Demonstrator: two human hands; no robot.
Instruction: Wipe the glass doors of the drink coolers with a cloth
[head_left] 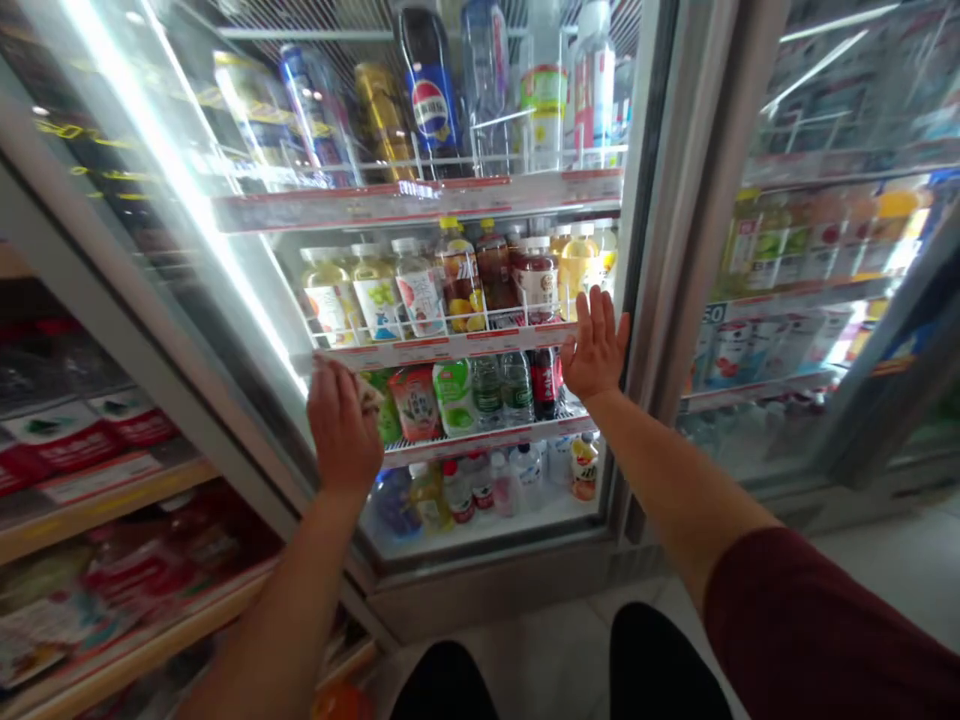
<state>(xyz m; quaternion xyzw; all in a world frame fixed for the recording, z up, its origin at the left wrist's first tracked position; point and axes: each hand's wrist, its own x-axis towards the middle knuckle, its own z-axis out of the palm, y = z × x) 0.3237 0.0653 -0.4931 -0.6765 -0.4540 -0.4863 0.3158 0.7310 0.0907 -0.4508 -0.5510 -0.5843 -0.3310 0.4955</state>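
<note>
My left hand (pixel 341 425) is raised in front of the left side of a lit drinks fridge, at the height of the middle shelf's edge. Its fingers press on a crumpled beige cloth (pixel 369 396), which shows partly beside them. My right hand (pixel 598 345) is held up at the fridge's right side, close to the metal door frame (pixel 660 250). Its fingers are stretched out and nothing is in it. Both hands appear to be against the glass door; the exact contact cannot be made out. Behind it stand bottles, among them a Pepsi bottle (pixel 431 95).
More bottles stand on the lower shelves, including a green-labelled bottle (pixel 453 397). Another fridge section (pixel 795 250) adjoins on the right. At the left are wooden shelves (pixel 112 505) with red packages. My knees (pixel 446 685) are above the tiled floor (pixel 555 640).
</note>
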